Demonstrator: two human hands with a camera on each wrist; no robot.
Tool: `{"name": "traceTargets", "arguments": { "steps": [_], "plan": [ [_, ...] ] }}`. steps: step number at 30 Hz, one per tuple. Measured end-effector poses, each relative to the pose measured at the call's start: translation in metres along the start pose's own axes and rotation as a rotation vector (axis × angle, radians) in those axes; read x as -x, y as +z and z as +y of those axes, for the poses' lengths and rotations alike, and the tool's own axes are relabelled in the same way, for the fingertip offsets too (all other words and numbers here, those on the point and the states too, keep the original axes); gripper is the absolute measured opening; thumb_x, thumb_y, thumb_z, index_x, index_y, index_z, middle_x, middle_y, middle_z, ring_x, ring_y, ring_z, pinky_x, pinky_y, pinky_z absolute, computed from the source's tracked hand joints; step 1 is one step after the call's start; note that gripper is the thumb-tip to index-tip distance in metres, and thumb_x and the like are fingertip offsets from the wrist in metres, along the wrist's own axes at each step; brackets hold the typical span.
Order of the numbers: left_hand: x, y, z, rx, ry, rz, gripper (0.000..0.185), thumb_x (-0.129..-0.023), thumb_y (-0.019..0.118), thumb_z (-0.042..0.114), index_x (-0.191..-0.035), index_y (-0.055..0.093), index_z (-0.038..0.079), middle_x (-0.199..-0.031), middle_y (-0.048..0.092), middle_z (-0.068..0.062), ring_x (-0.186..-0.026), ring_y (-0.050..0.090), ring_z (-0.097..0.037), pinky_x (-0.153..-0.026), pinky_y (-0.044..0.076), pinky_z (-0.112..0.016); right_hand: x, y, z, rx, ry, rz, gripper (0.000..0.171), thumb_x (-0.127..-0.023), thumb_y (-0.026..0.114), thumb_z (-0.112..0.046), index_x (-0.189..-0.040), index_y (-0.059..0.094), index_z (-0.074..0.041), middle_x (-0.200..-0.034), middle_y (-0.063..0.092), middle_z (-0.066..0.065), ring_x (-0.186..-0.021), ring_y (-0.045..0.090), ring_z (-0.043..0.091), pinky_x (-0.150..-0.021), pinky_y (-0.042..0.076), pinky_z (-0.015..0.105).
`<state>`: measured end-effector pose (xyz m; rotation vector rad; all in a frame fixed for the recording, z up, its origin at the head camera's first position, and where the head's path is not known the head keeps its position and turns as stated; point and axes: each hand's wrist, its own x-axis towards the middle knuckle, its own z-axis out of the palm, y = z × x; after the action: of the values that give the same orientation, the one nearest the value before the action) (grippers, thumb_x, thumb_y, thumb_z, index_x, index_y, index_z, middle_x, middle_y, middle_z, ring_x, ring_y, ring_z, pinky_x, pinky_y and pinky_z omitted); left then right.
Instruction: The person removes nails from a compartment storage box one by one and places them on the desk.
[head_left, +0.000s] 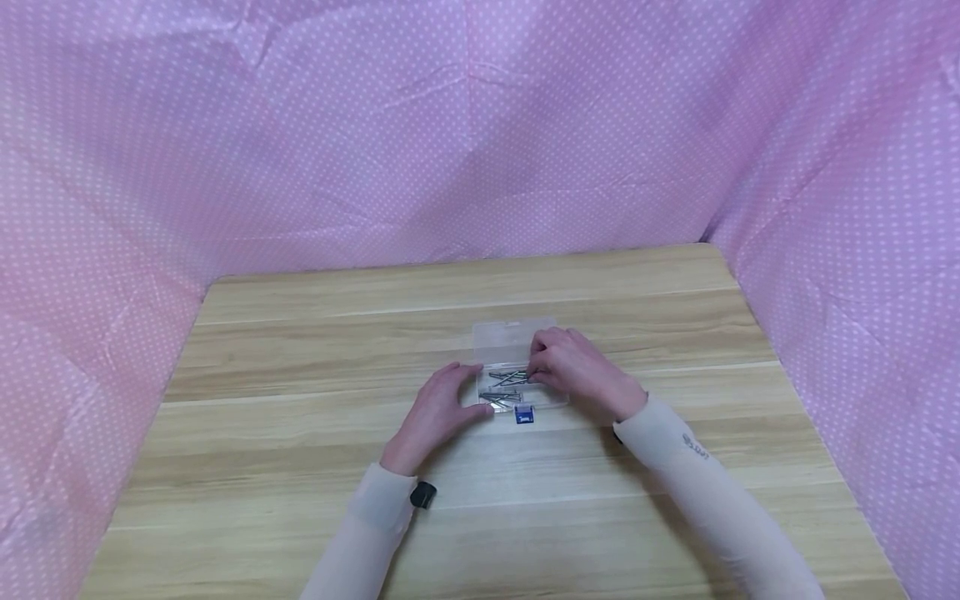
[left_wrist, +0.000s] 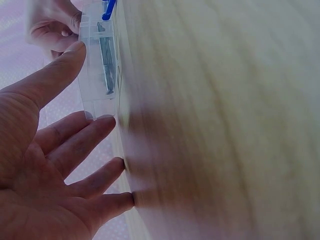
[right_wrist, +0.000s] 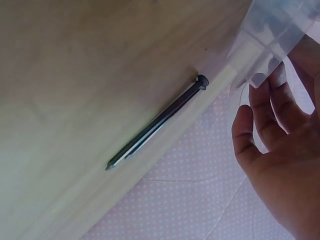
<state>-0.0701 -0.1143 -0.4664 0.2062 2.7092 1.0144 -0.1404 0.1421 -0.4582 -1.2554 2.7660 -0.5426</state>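
A clear plastic box [head_left: 542, 397] lies on the table with its lid [head_left: 501, 337] raised at the back and a blue latch [head_left: 524, 414] at its front. Metal nails [head_left: 498, 397] lie in two rows inside. My left hand [head_left: 437, 408] holds the box's left end, thumb at the front corner and fingers along the far side. Over the right part of the box, my right hand [head_left: 573, 367] bends its fingers down to the ends of the back nails. Its fingertips are hidden, so whether they pinch a nail does not show. The right wrist view has a dark nail [right_wrist: 157, 122] on the tabletop.
Wood-grain tabletop [head_left: 300, 358] surrounds the box. Pink dotted cloth [head_left: 337, 133] hangs behind the table and along both sides. Beside the dark nail, a second shiny shaft [right_wrist: 143, 144] shows partly.
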Motion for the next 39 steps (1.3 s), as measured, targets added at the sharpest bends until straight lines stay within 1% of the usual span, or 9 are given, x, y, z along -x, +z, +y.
{"name": "traceTargets", "arguments": {
  "steps": [8, 11, 15, 17, 21, 26, 29, 33, 39],
  "plan": [
    [-0.001, 0.0, 0.001, -0.007, 0.002, 0.003, 0.07, -0.086, 0.085, 0.037, -0.146, 0.059, 0.011, -0.15, 0.055, -0.014, -0.148, 0.038, -0.036, -0.122, 0.029, -0.054, -0.004, 0.0, 0.002, 0.033, -0.022, -0.012, 0.004, -0.086, 0.086, -0.018, -0.086, 0.083, -0.022, -0.093, 0.062, -0.01, -0.089, 0.054, 0.014, -0.076, 0.043, 0.033],
    [-0.001, -0.001, 0.001, -0.006, -0.009, 0.001, 0.071, -0.086, 0.085, 0.037, -0.146, 0.059, 0.012, -0.151, 0.055, -0.014, -0.148, 0.038, -0.036, -0.122, 0.028, -0.054, -0.005, 0.001, 0.003, 0.043, -0.024, -0.018, 0.004, -0.086, 0.085, -0.018, -0.086, 0.083, -0.022, -0.093, 0.062, -0.01, -0.089, 0.054, 0.014, -0.077, 0.043, 0.033],
    [-0.001, -0.001, 0.002, 0.0, -0.012, -0.002, 0.071, -0.085, 0.086, 0.036, -0.147, 0.058, 0.012, -0.151, 0.055, -0.013, -0.149, 0.037, -0.035, -0.123, 0.027, -0.054, -0.005, 0.0, 0.003, 0.036, -0.018, -0.032, 0.005, -0.087, 0.084, -0.017, -0.089, 0.083, -0.022, -0.094, 0.062, -0.009, -0.09, 0.054, 0.015, -0.078, 0.043, 0.034],
    [-0.001, -0.001, 0.002, 0.0, -0.007, -0.001, 0.071, -0.085, 0.086, 0.036, -0.147, 0.058, 0.012, -0.151, 0.055, -0.014, -0.149, 0.037, -0.035, -0.123, 0.027, -0.054, -0.004, -0.001, 0.002, 0.031, -0.017, -0.038, 0.001, -0.089, 0.082, -0.019, -0.09, 0.082, -0.02, -0.096, 0.062, -0.008, -0.091, 0.054, 0.015, -0.08, 0.044, 0.034],
    [-0.001, -0.002, 0.003, -0.001, 0.0, -0.001, 0.071, -0.085, 0.086, 0.036, -0.146, 0.058, 0.011, -0.15, 0.055, -0.014, -0.148, 0.038, -0.036, -0.123, 0.027, -0.054, -0.001, -0.003, 0.001, 0.017, -0.012, -0.045, 0.003, -0.092, 0.08, -0.02, -0.094, 0.081, -0.018, -0.1, 0.063, -0.006, -0.095, 0.055, 0.015, -0.084, 0.046, 0.036],
    [-0.002, -0.002, 0.003, -0.005, -0.002, -0.003, 0.071, -0.085, 0.085, 0.035, -0.146, 0.059, 0.011, -0.15, 0.055, -0.013, -0.148, 0.038, -0.035, -0.123, 0.028, -0.053, 0.004, -0.003, 0.001, -0.006, 0.018, -0.058, 0.005, -0.096, 0.075, -0.019, -0.099, 0.079, -0.017, -0.104, 0.063, -0.005, -0.098, 0.056, 0.015, -0.086, 0.046, 0.036],
    [-0.002, -0.001, 0.002, -0.009, -0.006, -0.003, 0.07, -0.086, 0.085, 0.035, -0.146, 0.058, 0.012, -0.15, 0.055, -0.013, -0.149, 0.037, -0.035, -0.123, 0.028, -0.053, 0.005, -0.003, 0.001, -0.01, 0.019, -0.049, 0.006, -0.097, 0.074, -0.018, -0.1, 0.078, -0.016, -0.104, 0.063, -0.004, -0.099, 0.056, 0.016, -0.086, 0.046, 0.037],
    [-0.002, -0.001, 0.002, -0.014, -0.016, -0.005, 0.071, -0.085, 0.085, 0.036, -0.146, 0.058, 0.012, -0.151, 0.054, -0.014, -0.148, 0.038, -0.035, -0.122, 0.028, -0.054, 0.007, -0.004, 0.0, -0.005, 0.011, -0.024, 0.005, -0.096, 0.074, -0.017, -0.099, 0.078, -0.014, -0.104, 0.065, -0.003, -0.1, 0.058, 0.018, -0.089, 0.048, 0.04],
    [-0.001, -0.001, 0.003, -0.01, -0.025, -0.004, 0.071, -0.085, 0.086, 0.036, -0.146, 0.059, 0.012, -0.152, 0.054, -0.014, -0.148, 0.038, -0.036, -0.122, 0.029, -0.054, 0.011, -0.006, -0.001, -0.006, 0.01, 0.006, 0.005, -0.095, 0.075, -0.016, -0.098, 0.079, -0.013, -0.103, 0.066, -0.002, -0.098, 0.059, 0.018, -0.089, 0.049, 0.04]
  ]
}}
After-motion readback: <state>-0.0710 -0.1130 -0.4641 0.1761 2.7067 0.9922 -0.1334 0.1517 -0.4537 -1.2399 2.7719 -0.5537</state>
